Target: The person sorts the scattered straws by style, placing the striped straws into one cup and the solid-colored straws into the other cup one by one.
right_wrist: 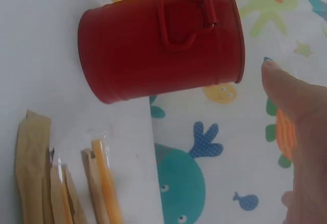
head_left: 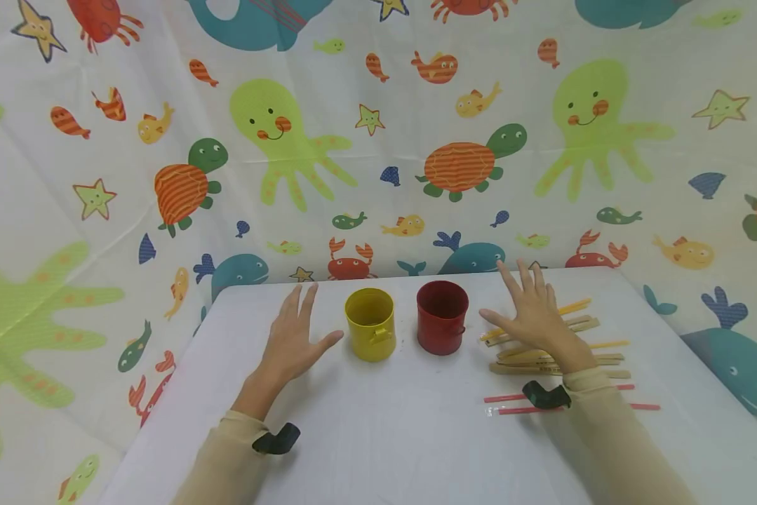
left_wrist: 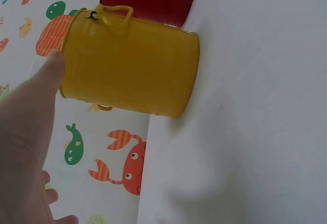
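A small yellow metal bucket point(head_left: 368, 340) with a folded-down handle stands upright on the white table. My left hand point(head_left: 295, 340) hovers just left of it, fingers spread, holding nothing; in the left wrist view its thumb point(left_wrist: 51, 73) appears near the yellow rim. Beside the yellow one stands a matching red bucket point(head_left: 440, 331), also upright. To its right, my right hand point(head_left: 530, 315) is raised with fingers apart and holds nothing. Below that hand lie slim brown paper packets point(head_left: 511, 368) and orange sticks point(right_wrist: 106, 178) that look like wrapped straws, partly hidden by the hand and wrist.
Two pink sticks point(head_left: 511, 398), apparently straws, lie nearer the front right, partly under the right forearm. A white cloth point(head_left: 315, 161) printed with sea animals hangs behind the table point(head_left: 378, 435). Both buckets stand near the table's back edge.
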`<state>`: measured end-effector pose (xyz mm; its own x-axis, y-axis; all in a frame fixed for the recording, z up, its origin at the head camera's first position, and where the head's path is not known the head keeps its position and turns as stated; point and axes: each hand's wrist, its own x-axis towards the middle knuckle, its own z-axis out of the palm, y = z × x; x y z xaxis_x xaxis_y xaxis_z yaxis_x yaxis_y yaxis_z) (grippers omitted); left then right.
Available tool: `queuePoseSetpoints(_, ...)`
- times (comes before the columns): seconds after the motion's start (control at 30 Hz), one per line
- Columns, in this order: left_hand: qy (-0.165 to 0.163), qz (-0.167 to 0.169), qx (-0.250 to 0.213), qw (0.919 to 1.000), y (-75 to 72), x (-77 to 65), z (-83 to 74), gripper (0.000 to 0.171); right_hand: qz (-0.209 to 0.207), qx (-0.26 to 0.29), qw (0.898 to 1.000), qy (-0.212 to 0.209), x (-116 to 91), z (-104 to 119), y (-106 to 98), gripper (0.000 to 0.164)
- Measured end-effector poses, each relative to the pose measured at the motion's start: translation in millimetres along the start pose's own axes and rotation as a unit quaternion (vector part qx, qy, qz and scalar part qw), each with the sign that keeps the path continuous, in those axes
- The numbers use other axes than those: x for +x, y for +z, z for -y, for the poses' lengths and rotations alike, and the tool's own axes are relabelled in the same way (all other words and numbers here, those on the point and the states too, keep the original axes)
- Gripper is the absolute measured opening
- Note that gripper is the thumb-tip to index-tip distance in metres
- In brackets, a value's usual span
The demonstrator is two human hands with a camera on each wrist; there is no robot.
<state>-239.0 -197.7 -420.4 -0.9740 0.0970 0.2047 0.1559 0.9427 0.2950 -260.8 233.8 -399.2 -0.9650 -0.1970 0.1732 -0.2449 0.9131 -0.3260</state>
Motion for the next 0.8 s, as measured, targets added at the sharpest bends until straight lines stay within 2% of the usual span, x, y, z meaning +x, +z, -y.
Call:
queuePoseSetpoints(0.2, 0.026, 0.038, -0.054, 0.9975, 14.7, 8.5, 1.6, 0.105, 0.016, 0.004, 1.000, -0.011, 5, -6, -6, 0.099)
queuePoseSetpoints(0.43, 0.038, 0.088, -0.127, 0.9873, 32.8, 14.9, 4.9, 0.109, 0.038, 0.016, 0.999, -0.016, 10, -18, -6, 0.097)
queuePoseSetpoints(0.53, 0.040, 0.112, -0.151, 0.9813, 38.9, 17.6, 5.3, 0.113, 0.049, 0.031, 0.998, -0.016, 11, -24, -5, 0.094)
queuePoseSetpoints(0.7, 0.037, 0.157, -0.201, 0.9661, 45.1, 22.3, 2.3, 0.119, 0.072, 0.049, 0.996, -0.010, 15, -39, -2, 0.088)
queuePoseSetpoints(0.8, 0.035, 0.173, -0.226, 0.9580, 47.6, 24.4, -0.8, 0.121, 0.087, 0.059, 0.994, -0.001, 17, -47, -1, 0.086)
